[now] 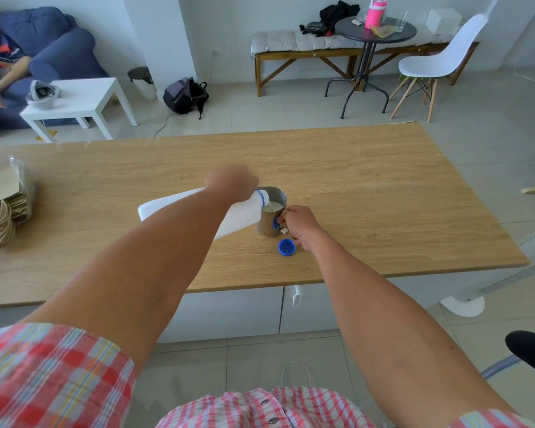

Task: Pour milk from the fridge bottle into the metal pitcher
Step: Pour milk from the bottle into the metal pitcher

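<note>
Around the steel pitcher [271, 216] on the wooden table [368, 186], the far and right sides are bare tabletop. Its left is blocked by the tilted white plastic bottle [238, 216]. Just nearer than it lies a blue screw cap [286, 247]. Far to its left sit brown paper bags [0, 211].

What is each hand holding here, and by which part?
Left hand grips the tilted milk bottle near its neck. Right hand holds the metal pitcher by its handle.
</note>
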`<state>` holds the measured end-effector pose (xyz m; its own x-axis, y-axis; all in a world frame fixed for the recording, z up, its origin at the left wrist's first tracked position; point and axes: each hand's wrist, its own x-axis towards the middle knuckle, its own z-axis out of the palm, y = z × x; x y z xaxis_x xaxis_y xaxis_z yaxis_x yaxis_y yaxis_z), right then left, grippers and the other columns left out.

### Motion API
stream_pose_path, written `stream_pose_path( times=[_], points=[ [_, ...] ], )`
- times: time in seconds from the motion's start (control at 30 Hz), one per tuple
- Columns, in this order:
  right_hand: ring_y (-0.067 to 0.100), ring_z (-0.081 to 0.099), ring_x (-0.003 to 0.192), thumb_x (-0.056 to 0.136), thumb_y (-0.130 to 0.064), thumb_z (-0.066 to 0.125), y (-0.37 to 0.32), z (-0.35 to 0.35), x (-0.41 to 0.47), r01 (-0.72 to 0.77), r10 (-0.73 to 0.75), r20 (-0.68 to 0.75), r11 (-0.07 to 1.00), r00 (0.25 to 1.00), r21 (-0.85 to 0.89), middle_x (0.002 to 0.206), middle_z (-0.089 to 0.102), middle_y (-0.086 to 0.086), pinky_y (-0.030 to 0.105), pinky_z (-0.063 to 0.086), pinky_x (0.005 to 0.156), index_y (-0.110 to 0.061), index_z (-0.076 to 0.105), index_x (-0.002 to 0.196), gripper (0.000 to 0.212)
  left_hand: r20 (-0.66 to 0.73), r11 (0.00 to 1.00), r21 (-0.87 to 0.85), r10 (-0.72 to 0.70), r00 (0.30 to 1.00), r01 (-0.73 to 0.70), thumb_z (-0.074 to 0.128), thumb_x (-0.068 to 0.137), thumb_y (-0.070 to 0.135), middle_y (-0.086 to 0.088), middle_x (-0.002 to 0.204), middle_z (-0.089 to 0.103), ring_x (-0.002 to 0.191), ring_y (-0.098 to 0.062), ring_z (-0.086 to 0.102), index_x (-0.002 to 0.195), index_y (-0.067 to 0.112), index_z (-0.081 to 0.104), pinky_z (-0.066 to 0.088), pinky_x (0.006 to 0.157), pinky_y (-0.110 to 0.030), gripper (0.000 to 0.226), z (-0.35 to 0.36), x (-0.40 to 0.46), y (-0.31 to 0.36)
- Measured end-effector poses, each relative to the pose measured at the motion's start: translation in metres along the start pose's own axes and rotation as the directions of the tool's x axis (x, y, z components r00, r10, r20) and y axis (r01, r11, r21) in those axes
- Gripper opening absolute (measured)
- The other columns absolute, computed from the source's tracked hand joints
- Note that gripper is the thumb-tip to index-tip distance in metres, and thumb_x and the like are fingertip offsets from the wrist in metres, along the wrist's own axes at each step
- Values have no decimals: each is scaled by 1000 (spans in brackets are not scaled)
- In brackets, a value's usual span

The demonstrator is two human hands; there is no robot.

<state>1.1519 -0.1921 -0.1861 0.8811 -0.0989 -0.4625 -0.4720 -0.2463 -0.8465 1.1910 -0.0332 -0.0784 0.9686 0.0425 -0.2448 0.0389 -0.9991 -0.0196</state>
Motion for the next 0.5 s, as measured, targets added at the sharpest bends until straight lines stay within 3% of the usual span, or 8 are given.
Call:
stream_pose_path(
  times=[0.17,0.33,0.5],
  points=[
    [18,36,59,97,-9,43,-1,1,0,1,-1,0,1000,1000,-13,80,52,10,28,30,54,-11,65,89,24,6,1000,4,-2,1000,2,39,100,26,-6,83,57,70,-23,53,97,13,60,41,72,-37,25,0,0,1],
    [17,36,58,98,-9,42,0,0,1,-3,3,-3,1000,1000,-1,79,51,10,28,27,51,-11,65,88,25,3,1000,9,4,1000,-4,39,100,27,-6,84,57,77,-25,57,96,13,60,42,72,-37,26,-1,-1,1],
    [17,34,58,97,-7,42,0,1,2,-7,7,-1,1000,1000,5,79,51,10,27,25,49,-11,64,87,25,3,1000,16,3,1000,-3,39,100,27,-6,84,57,66,-22,50,94,13,60,41,71,-37,26,-1,-1,1]
  ],
)
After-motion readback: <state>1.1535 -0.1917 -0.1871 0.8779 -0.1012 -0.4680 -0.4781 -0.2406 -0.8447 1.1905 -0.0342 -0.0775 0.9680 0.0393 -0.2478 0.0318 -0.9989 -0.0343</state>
